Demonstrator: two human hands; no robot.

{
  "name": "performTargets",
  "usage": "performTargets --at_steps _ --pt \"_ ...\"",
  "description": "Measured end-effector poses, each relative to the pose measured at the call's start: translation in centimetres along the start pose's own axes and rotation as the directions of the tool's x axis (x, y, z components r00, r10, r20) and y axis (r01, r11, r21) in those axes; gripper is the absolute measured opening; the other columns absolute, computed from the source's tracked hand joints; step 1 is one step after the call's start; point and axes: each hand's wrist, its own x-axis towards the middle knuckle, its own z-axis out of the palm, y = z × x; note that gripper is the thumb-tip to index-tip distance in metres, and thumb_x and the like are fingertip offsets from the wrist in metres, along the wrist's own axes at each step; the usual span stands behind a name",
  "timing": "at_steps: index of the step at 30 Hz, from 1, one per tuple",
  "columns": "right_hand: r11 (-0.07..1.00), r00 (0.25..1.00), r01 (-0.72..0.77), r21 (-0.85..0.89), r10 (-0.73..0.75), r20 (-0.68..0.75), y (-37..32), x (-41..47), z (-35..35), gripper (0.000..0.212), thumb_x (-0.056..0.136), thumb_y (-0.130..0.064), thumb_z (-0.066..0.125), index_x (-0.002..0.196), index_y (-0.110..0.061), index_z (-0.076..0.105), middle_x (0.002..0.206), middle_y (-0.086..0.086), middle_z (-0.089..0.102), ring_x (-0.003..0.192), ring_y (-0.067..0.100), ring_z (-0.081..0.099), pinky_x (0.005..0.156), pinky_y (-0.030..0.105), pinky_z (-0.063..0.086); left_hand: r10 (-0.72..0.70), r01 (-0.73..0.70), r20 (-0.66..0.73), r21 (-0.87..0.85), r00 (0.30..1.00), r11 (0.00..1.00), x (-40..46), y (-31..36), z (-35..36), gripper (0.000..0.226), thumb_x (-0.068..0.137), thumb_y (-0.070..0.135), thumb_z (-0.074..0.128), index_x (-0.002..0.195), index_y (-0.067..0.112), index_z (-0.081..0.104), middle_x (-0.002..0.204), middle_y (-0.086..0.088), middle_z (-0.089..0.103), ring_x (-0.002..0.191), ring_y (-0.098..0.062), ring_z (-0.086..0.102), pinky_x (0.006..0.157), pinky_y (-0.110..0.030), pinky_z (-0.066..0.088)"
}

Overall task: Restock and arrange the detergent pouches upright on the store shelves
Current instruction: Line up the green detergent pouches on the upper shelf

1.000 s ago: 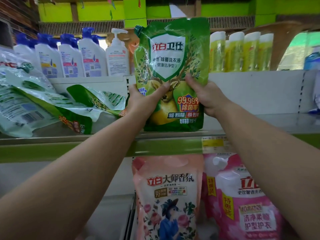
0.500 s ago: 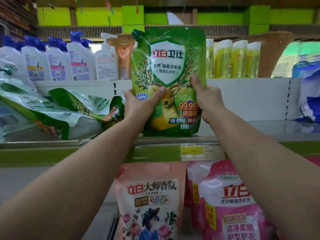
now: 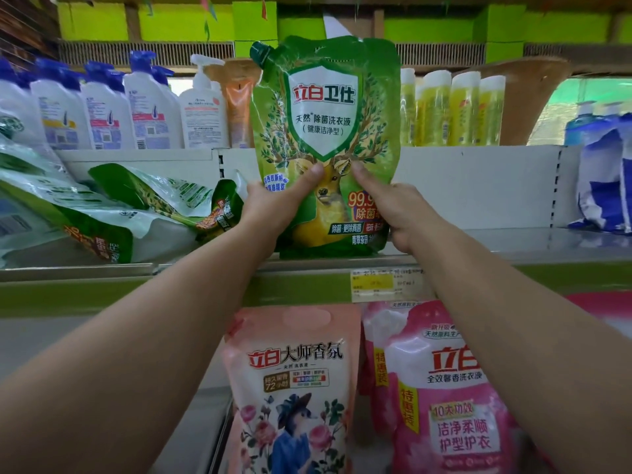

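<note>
Green deer-print pouch (image 3: 325,131) upright at shelf (image 3: 513,248) front edge, pinched low by left hand (image 3: 270,206) and right hand (image 3: 400,213), thumbs across its face; soft, top-heavy body likely to slump onto toppled green pouches (image 3: 113,213) or tip off once released.

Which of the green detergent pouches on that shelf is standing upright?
The green deer pouch held between the left hand and right hand stands upright; the green pouches to its left lie toppled.
</note>
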Motion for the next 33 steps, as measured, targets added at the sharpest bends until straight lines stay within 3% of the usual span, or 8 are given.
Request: performTargets --at_steps 3,6,8,10,14,18,24,33 --pt "1.000 1.000 -0.020 -0.014 0.021 0.014 -0.1 -0.7 -0.2 0.046 0.076 -0.047 0.071 0.104 -0.012 0.059 0.084 0.003 0.068 0.071 0.014 0.064 0.053 0.021 0.046 -0.032 0.031 0.038 0.032 0.999 0.999 -0.2 0.1 -0.3 0.120 0.057 0.072 0.071 0.149 0.015 0.018 0.148 -0.010 0.037 0.130 -0.034 0.041 0.107 -0.049 0.037" --pt "0.997 1.000 -0.026 -0.075 0.027 0.013 -0.5 -1.6 -0.3 0.038 0.079 -0.044 0.069 0.098 -0.014 0.055 0.078 -0.002 0.063 0.061 0.006 0.057 0.035 0.011 0.037 -0.065 0.059 0.096 0.060 0.993 0.996 -0.6 0.2 -0.7 0.138 0.035 0.078 0.073 0.148 0.018 0.022 0.146 -0.011 0.041 0.129 -0.034 0.044 0.107 -0.051 0.037" --pt "0.991 1.000 -0.005 -0.137 0.008 0.026 -0.7 -2.1 -0.5 0.031 0.080 -0.040 0.070 0.088 -0.017 0.052 0.075 -0.005 0.059 0.059 0.002 0.052 0.033 0.010 0.034 -0.064 0.058 0.106 0.065 0.992 0.996 -0.6 0.1 -0.9 0.127 0.043 0.071 0.079 0.144 0.015 0.026 0.137 -0.008 0.049 0.120 -0.030 0.050 0.101 -0.044 0.042" --pt "0.983 0.999 0.017 -0.184 -0.009 0.046 -1.0 -2.5 -0.6 0.030 0.078 -0.034 0.073 0.086 -0.018 0.049 0.076 -0.007 0.057 0.061 0.002 0.052 0.039 0.015 0.039 -0.056 0.046 0.099 0.097 0.994 0.994 -0.6 0.0 -0.9 0.106 0.059 0.059 0.080 0.139 0.014 0.027 0.127 -0.004 0.050 0.110 -0.025 0.053 0.092 -0.038 0.045" --pt "0.977 1.000 0.025 -0.210 -0.022 0.015 -0.9 -3.1 -0.7 0.035 0.074 -0.022 0.079 0.087 -0.018 0.046 0.082 -0.003 0.058 0.071 0.009 0.057 0.051 0.024 0.049 -0.056 0.043 0.097 0.129 0.994 0.991 -0.8 0.1 -0.8 0.108 0.057 0.054 0.083 0.139 0.017 0.023 0.127 -0.009 0.051 0.112 -0.031 0.055 0.097 -0.048 0.048" --pt "0.974 0.996 0.045 -0.222 -0.061 -0.067 -0.3 -2.7 -0.6 0.038 0.069 -0.023 0.083 0.089 -0.017 0.051 0.097 0.007 0.066 0.087 0.025 0.067 0.072 0.045 0.059 -0.012 0.002 0.076 0.131 0.997 0.991 -0.9 -0.1 -0.9 0.100 0.063 0.051 0.082 0.136 0.016 0.024 0.124 -0.008 0.052 0.111 -0.029 0.056 0.097 -0.047 0.048" --pt "0.963 0.994 0.043 -0.267 -0.069 -0.086 -0.1 -1.5 -1.5 0.045 0.069 -0.028 0.083 0.100 -0.007 0.059 0.097 0.013 0.069 0.082 0.030 0.069 0.065 0.049 0.059 0.016 -0.025 0.061 0.146 0.998 0.989 -0.9 0.1 -0.6 0.107 0.056 0.054 0.084 0.137 0.015 0.026 0.128 -0.010 0.052 0.111 -0.032 0.057 0.094 -0.048 0.050" --pt "0.957 0.993 0.040 -0.286 -0.070 -0.096 0.2 1.2 -6.0 0.042 0.072 -0.028 0.081 0.098 -0.003 0.059 0.095 0.016 0.069 0.078 0.033 0.069 0.063 0.051 0.059 0.002 -0.005 0.015 0.174 1.000 0.985 -0.3 0.7 4.5 0.092 0.062 0.050 0.083 0.131 0.015 0.034 0.120 -0.005 0.051 0.111 -0.027 0.054 0.097 -0.045 0.048"
